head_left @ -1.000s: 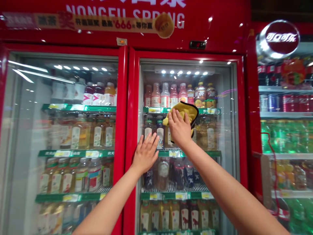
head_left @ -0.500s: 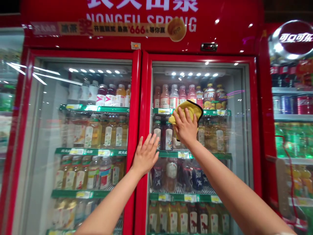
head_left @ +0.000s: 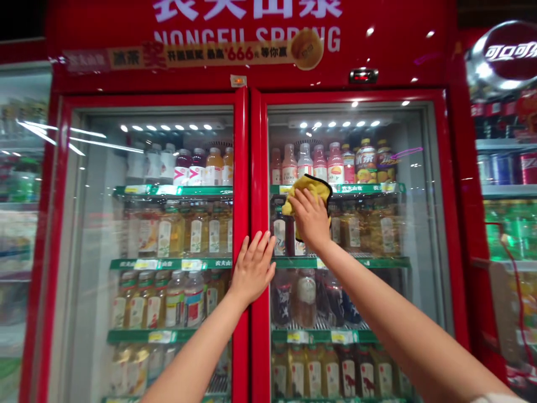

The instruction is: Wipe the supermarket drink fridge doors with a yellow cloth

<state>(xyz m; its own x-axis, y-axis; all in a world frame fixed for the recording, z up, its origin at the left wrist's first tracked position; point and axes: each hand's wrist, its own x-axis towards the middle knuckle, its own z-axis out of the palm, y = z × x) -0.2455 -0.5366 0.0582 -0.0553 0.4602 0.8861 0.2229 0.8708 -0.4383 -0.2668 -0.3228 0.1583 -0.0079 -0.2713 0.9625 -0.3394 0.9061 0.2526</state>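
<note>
My right hand presses a yellow cleaning cloth with a black edge against the glass of the right fridge door. The cloth is bunched under the palm and fingers, and part of it is hidden by the hand. My left hand lies flat with fingers stretched on the red frame where the two doors meet. It holds nothing. Behind the glass, bottled drinks stand on several shelves.
The left fridge door is closed, with more bottles behind it. A red header with white lettering and a small display runs above. To the right stands another drinks fridge under a round sign; a red cable hangs there.
My right hand has slid the cloth left across the glass, toward the door frame. My left hand stays on the frame. The whole view has shifted slightly.
</note>
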